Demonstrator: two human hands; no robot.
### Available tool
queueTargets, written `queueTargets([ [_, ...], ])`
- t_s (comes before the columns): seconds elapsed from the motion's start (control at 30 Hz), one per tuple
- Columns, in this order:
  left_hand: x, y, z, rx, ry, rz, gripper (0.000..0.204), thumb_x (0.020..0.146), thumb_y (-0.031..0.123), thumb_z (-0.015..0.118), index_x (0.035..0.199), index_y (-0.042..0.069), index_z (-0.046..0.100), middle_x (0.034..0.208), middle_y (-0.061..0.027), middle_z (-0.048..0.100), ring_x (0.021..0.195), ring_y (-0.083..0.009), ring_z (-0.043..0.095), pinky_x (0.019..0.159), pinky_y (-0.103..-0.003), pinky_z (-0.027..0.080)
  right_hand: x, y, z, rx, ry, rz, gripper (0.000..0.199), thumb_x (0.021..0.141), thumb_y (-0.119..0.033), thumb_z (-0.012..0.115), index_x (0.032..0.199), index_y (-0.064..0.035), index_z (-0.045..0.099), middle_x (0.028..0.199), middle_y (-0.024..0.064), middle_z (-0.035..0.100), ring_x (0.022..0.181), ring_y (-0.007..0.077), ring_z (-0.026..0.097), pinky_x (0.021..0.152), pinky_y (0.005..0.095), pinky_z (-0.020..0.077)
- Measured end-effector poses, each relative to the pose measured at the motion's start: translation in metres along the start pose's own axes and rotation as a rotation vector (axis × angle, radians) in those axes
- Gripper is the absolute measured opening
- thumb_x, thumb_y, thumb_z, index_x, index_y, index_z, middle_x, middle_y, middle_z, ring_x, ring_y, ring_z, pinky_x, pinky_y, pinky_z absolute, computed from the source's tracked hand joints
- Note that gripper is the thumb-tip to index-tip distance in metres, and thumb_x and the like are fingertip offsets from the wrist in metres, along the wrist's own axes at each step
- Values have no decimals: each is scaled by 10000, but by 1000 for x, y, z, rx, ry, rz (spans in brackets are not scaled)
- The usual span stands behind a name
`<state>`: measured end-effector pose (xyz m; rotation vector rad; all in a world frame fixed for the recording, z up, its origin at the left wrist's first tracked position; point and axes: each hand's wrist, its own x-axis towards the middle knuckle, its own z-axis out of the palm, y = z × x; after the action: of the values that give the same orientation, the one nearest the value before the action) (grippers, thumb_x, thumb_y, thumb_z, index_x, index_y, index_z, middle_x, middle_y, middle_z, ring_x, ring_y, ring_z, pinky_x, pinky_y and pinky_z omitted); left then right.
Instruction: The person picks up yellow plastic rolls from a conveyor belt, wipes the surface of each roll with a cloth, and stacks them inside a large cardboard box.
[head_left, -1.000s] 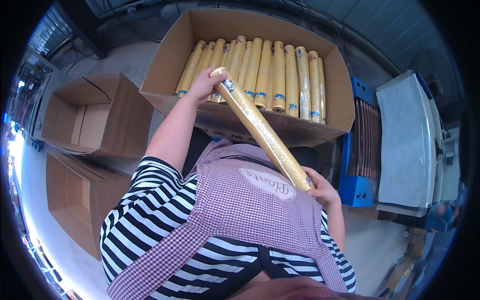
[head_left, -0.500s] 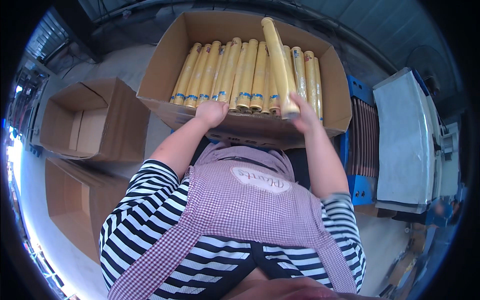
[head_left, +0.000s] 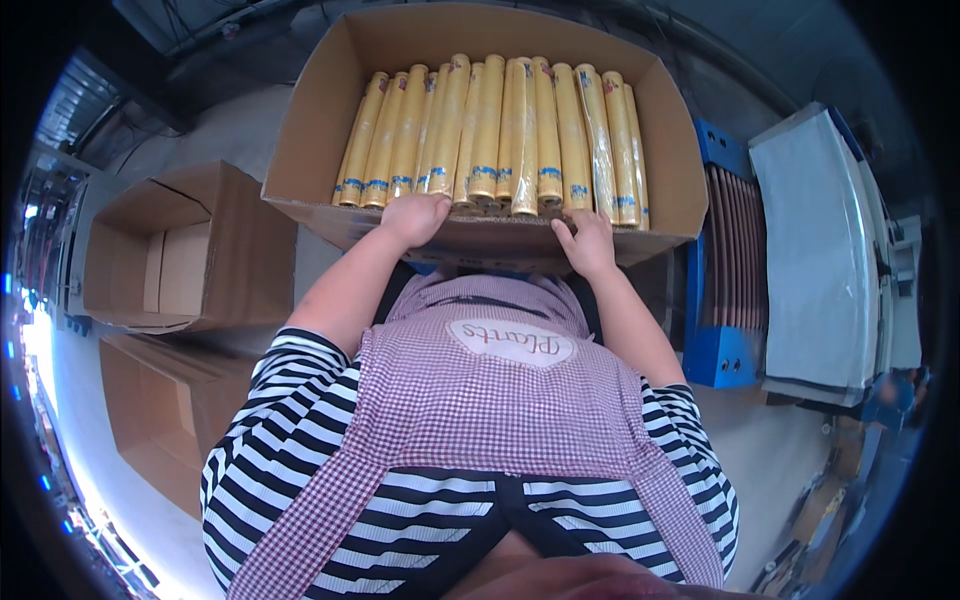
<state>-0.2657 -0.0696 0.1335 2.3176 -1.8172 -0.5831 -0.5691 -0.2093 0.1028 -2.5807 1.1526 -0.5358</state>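
Observation:
A large cardboard box [head_left: 330, 130] stands open in front of me. Inside it, yellow tubes [head_left: 490, 120] wrapped in clear film lie side by side, with blue marks near their near ends. My left hand [head_left: 417, 218] is closed over the near rim, its fingertips hidden behind the edge. My right hand [head_left: 588, 242] rests at the same rim farther right, thumb apart from the fingers, just below the tube ends. It holds no tube; its fingertips are partly hidden.
Two open cardboard boxes, an upper one [head_left: 245, 250] and a lower one [head_left: 150, 420], stand at the left. To the right are a blue-framed rack [head_left: 718, 370] with brown slats and a stack of pale sheets [head_left: 820, 250]. A person [head_left: 888, 400] is at the far right.
The tube that my right hand held tilted above the others is down among them in the box, and that hand has let go. My left hand stays on the near rim.

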Motion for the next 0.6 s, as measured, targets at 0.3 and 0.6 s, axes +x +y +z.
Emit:
queueTargets([
  [0.3,-27,3,16,58,-151,36,437,1004,356,325,982,123,695,977,-165,704,996,-387,632,882,-503,498,91,22,22,173,-1034,123,349,890,-338,571,1037,-61,725,1037,146,721,957,277,675,826,390,506],
  [0.6,-54,3,32,30,-66,82,376,992,324,373,891,116,669,867,-166,687,887,-380,627,816,-517,494,125,10,140,-236,-1493,213,509,860,-345,661,1325,-142,611,1300,117,632,1152,293,611,970,416,482],
])
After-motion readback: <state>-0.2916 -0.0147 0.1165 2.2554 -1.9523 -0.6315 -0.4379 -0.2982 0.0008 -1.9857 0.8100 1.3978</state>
